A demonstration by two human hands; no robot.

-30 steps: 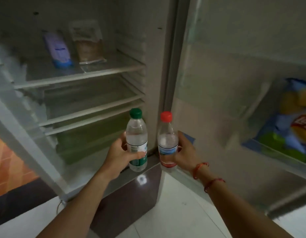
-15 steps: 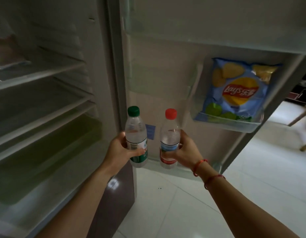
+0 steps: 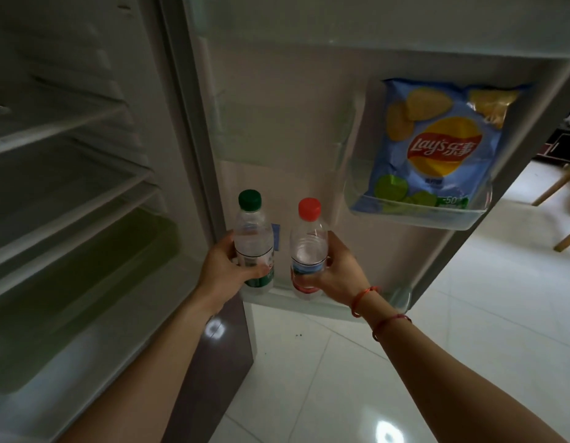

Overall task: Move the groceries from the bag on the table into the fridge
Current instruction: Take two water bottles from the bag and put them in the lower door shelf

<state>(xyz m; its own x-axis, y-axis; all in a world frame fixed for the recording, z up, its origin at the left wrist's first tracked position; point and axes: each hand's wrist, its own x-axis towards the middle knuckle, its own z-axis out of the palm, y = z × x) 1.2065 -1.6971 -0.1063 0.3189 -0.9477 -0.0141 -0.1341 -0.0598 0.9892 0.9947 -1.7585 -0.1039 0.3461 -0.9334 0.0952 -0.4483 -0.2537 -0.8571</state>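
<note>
The bag and the table were outside the view. The top of the open white fridge door [image 3: 293, 107] was cut off by the picture edge. Its upper clear shelves were pale and difficult to separate from the door lining.

Low on this door, the bottoms of two bottles were partly covered by fingers. It could not be told whether they touched the lowest clear rail [image 3: 376, 310] of the door or hung just above it. The small print on both labels was too blurred to read. A small blue sticker [image 3: 276, 236] on the door was mostly hidden behind one bottle.

The left hand [image 3: 221, 271] gripped a clear plastic water bottle with a dark green cap [image 3: 253, 233], with the fingers curled round its green-and-white label. The right hand [image 3: 339, 276] had two red string bracelets [image 3: 363, 297] at the wrist. It gripped in the same way a clear plastic water bottle with a red cap [image 3: 309, 243] and a blue, white and red label.

Both bottles were upright and side by side, near each other but apart, in front of the lower part of the door. The green-capped one was nearer to the hinge side.

Higher on the door, toward its outer edge, a blue Lay's chips bag [image 3: 437, 145] with yellow chips and green limes stood in a clear plastic door bin [image 3: 462, 220]. Beyond the hinge side of the door, the dim white inner shelves [image 3: 69, 123] and a green-tinted drawer [image 3: 85, 266] were visible.
</note>
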